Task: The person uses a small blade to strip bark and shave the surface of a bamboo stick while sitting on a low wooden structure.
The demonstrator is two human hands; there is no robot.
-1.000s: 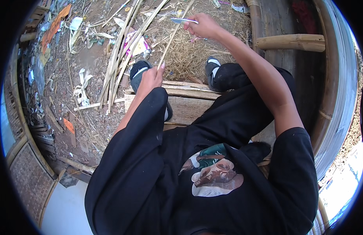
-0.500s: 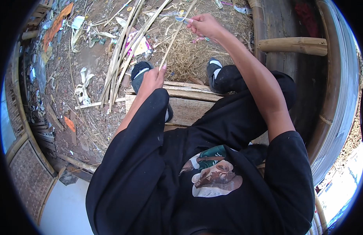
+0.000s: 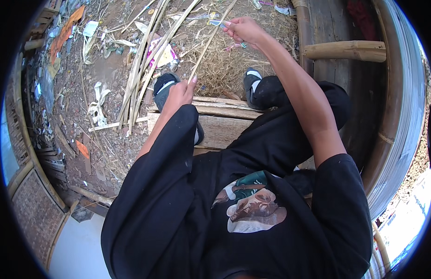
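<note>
My left hand (image 3: 178, 94) grips the near end of a thin pale bamboo strip (image 3: 210, 43) just above my left knee. The strip slants up and to the right across the dry straw. My right hand (image 3: 242, 29) is stretched forward with a small knife whose light blade (image 3: 217, 23) lies against the strip. Black trousers cover both of my legs, and my sandalled feet (image 3: 165, 86) rest on the dirt past a wooden plank seat (image 3: 220, 125).
Several long bamboo strips (image 3: 143, 60) lie in a bundle on the littered dirt at left. Paper and plastic scraps (image 3: 97, 100) dot the ground. A bamboo pole (image 3: 346, 50) and dark wooden planks stand at right, a curved corrugated sheet (image 3: 406, 107) beyond them.
My right hand with the knife has slid a little to the left and nearer along the strip. My left hand stays at the strip's near end.
</note>
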